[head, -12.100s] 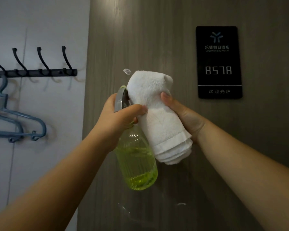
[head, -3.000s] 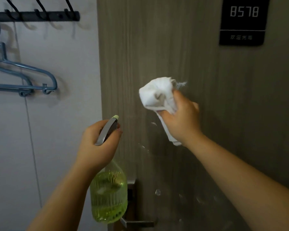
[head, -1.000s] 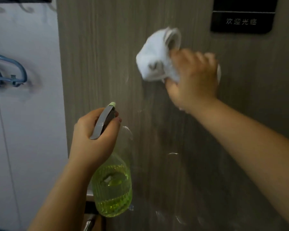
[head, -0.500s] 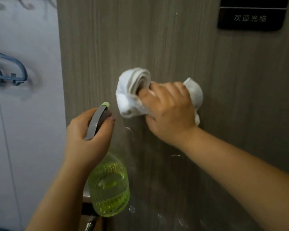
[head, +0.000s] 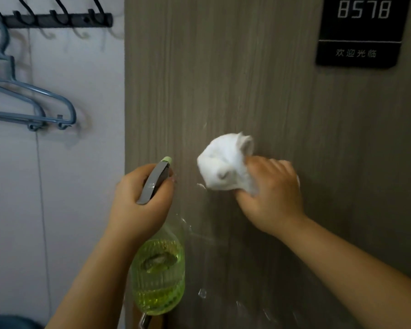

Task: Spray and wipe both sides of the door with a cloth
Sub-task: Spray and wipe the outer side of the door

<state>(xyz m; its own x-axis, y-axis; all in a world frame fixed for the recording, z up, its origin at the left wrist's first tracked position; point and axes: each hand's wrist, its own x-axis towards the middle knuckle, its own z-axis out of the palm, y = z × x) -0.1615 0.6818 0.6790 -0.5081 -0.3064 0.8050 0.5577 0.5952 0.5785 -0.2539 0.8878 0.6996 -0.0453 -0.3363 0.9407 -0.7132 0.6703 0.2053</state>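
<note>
A grey-brown wood-grain door [head: 259, 79] fills the middle and right of the view. My right hand [head: 268, 195] grips a bunched white cloth [head: 223, 165] and presses it against the door at mid height. My left hand [head: 140, 203] holds a clear spray bottle [head: 158, 276] with green liquid by its grey trigger head, nozzle pointing up towards the door, just left of the cloth. Droplets and wet streaks show on the door below the cloth.
A black room-number plate [head: 361, 32] reading 8578 is fixed to the door's upper right. On the white wall at left hang a black hook rail [head: 50, 20] and blue-grey hangers [head: 31, 103]. A metal door handle [head: 144, 321] shows under the bottle.
My right hand has swept the cloth down the door from near the plate. The view has tilted up, bringing the plate and hook rail back in. The bottle stays held in my left hand.
</note>
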